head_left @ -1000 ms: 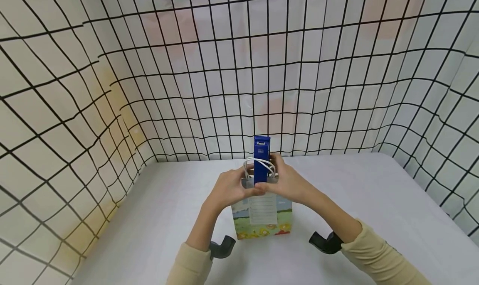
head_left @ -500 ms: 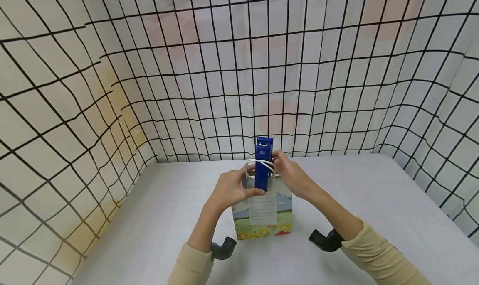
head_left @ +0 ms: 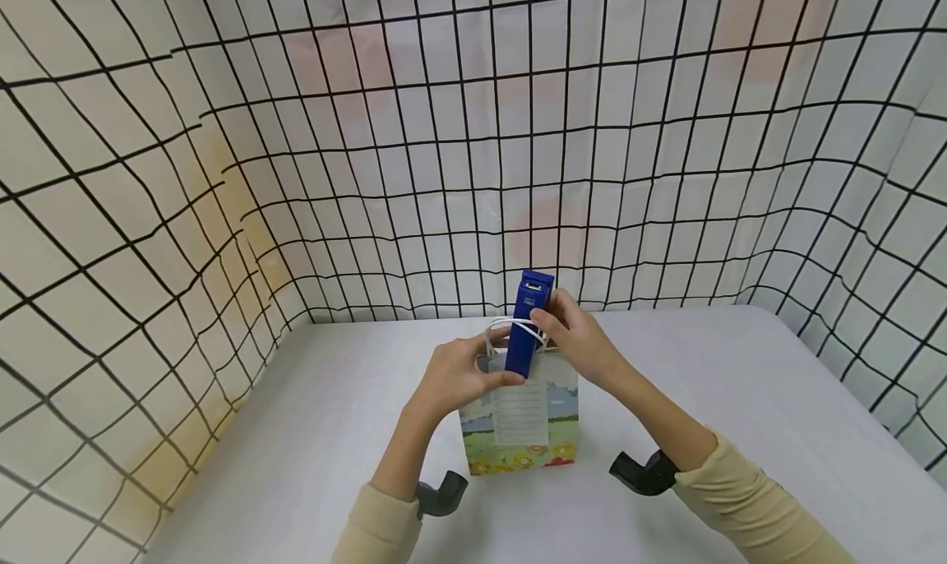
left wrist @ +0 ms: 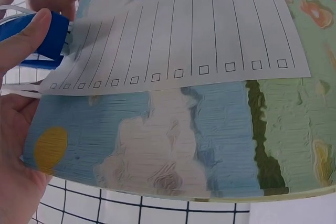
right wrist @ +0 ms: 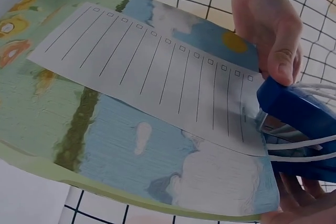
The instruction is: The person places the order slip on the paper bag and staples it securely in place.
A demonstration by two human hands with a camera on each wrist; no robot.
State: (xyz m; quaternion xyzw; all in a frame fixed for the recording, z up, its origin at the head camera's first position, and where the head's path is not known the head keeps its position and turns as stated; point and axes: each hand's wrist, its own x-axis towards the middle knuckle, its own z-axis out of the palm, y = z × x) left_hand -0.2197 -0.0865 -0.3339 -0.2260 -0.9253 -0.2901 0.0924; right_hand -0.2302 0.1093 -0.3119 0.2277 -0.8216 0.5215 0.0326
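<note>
A blue stapler (head_left: 522, 342) stands tilted over the top edge of an upright paper gift bag (head_left: 481, 436), its top end leaning right. My left hand (head_left: 453, 376) has its thumb on the stapler's lower end, and its fingers go behind, mostly hidden. With thumb and fingers, my right hand (head_left: 583, 344) grips the stapler's upper part. White cord handles (head_left: 500, 321) loop across the stapler. On the bag's front lies a ruled white sheet (head_left: 520, 420) with small checkboxes. In the right wrist view, the stapler's jaw (right wrist: 278, 124) end meets the sheet's top.
A white-covered table (head_left: 318, 432) bears the bag. Black grid netting (head_left: 444, 161) over white sheeting stands behind and at both sides. A black curved piece sits at each wrist, the left one (head_left: 442, 494) and the right one (head_left: 644, 473).
The stapler's top end has tilted to the right. My right hand has let go near its lower end, moved up and taken hold of the upper part. The left hand has barely moved.
</note>
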